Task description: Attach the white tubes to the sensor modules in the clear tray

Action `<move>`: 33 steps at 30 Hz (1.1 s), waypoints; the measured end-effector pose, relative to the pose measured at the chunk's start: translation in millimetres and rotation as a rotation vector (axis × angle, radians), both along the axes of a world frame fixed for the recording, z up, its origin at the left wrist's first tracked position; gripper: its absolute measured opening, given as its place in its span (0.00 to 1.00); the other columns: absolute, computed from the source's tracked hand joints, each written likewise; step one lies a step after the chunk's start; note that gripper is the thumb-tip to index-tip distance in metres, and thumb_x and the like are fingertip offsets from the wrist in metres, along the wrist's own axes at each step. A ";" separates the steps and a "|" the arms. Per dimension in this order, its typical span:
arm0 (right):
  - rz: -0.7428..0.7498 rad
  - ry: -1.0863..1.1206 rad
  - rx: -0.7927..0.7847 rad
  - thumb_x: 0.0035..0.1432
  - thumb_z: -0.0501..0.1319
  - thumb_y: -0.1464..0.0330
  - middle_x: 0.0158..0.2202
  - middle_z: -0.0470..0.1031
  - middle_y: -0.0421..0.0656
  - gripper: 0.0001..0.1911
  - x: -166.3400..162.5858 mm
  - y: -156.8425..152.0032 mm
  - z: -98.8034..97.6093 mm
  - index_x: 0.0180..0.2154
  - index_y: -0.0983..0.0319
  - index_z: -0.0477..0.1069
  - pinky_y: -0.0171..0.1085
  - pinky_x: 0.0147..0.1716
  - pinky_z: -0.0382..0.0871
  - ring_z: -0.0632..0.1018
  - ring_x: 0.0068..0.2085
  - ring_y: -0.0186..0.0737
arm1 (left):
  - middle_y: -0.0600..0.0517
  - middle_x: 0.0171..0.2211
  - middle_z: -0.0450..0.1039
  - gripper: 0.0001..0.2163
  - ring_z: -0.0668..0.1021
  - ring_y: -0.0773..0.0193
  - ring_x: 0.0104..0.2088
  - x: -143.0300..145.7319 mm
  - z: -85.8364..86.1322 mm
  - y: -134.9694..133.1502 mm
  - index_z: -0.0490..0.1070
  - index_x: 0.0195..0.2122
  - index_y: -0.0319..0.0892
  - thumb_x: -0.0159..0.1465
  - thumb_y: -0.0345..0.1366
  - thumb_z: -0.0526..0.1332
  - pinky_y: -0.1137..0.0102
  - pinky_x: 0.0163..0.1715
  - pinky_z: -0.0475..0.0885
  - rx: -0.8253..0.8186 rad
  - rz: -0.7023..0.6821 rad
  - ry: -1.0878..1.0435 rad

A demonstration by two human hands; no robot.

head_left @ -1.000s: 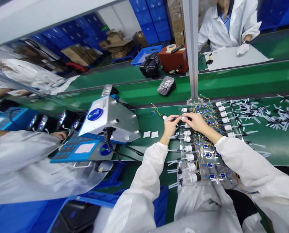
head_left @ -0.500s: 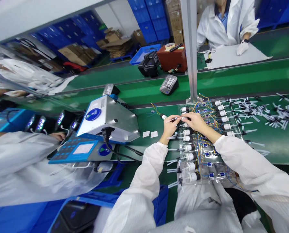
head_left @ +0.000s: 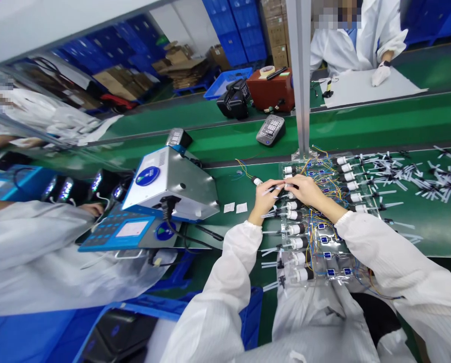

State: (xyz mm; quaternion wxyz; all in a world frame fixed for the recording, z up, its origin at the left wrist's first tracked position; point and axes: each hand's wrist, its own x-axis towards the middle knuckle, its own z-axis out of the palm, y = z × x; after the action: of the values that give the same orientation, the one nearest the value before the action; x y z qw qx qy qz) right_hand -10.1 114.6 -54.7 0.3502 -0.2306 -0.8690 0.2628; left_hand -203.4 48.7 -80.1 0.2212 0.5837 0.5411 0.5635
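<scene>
My left hand (head_left: 264, 197) and my right hand (head_left: 304, 191) meet fingertip to fingertip over the left side of a clear plastic tray (head_left: 337, 262). A thin whitish tube (head_left: 270, 190) shows between my left fingers. My right fingers are pinched at its right end, where the small part they hold is mostly covered. Along the tray lie several white-and-black cylinders (head_left: 296, 244) with thin tubes on their ends, plus coloured wires and small blue square parts (head_left: 324, 240). Just beyond my left hand, a single wired cylinder (head_left: 256, 180) rests on the green bench.
Loose tube-and-black-connector pieces (head_left: 410, 174) are heaped at right. Two white paper squares (head_left: 241, 207) lie left of my hands, near a boxy tester (head_left: 187, 186) with a black cable. A metal post (head_left: 301, 101) rises behind the tray. Co-workers sit at left and across.
Both hands stay pinched together at nearly the same spot. The whole view has shifted slightly; the tray and its parts look unchanged.
</scene>
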 end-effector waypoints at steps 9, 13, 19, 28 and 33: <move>-0.056 0.040 -0.051 0.66 0.66 0.66 0.48 0.84 0.47 0.12 1.9 -0.3 1.3 0.50 0.59 0.82 0.42 0.54 0.76 0.84 0.48 0.44 | 0.45 0.39 0.83 0.08 0.83 0.56 0.42 -1.8 12.2 -0.1 0.84 0.35 0.44 0.60 0.42 0.73 0.60 0.47 0.77 0.030 0.033 -0.132; -0.055 0.022 -0.058 0.66 0.67 0.67 0.48 0.84 0.47 0.12 1.6 -0.3 1.7 0.50 0.58 0.82 0.42 0.54 0.76 0.84 0.48 0.44 | 0.46 0.37 0.83 0.08 0.83 0.57 0.39 -3.0 12.4 -1.8 0.84 0.34 0.43 0.60 0.41 0.73 0.62 0.44 0.77 -0.003 0.051 -0.135; -0.054 0.004 -0.054 0.66 0.67 0.67 0.47 0.85 0.47 0.12 1.3 -0.3 2.9 0.50 0.59 0.82 0.41 0.53 0.76 0.84 0.47 0.44 | 0.47 0.36 0.84 0.07 0.83 0.58 0.39 -2.6 8.7 -0.6 0.84 0.35 0.43 0.60 0.41 0.74 0.63 0.43 0.77 -0.017 0.033 -0.130; -0.037 -0.007 -0.044 0.66 0.66 0.68 0.47 0.85 0.46 0.12 1.2 0.1 2.3 0.50 0.59 0.82 0.41 0.53 0.75 0.84 0.48 0.44 | 0.47 0.34 0.84 0.08 0.83 0.57 0.37 0.9 0.3 2.9 0.84 0.33 0.42 0.57 0.41 0.75 0.63 0.42 0.79 -0.039 0.081 -0.173; -0.039 0.009 -0.025 0.66 0.66 0.68 0.46 0.85 0.46 0.12 0.6 0.6 -1.3 0.50 0.59 0.82 0.42 0.52 0.76 0.84 0.47 0.45 | 0.47 0.35 0.84 0.08 0.84 0.58 0.37 2.6 -0.4 2.5 0.84 0.33 0.42 0.57 0.41 0.75 0.64 0.41 0.79 -0.029 0.085 -0.172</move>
State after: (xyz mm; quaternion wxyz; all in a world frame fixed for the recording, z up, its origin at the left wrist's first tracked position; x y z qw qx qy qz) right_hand -9.5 115.1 -56.0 0.3560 -0.2509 -0.8594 0.2679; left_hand -200.8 51.2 -80.6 0.2509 0.5064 0.5527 0.6125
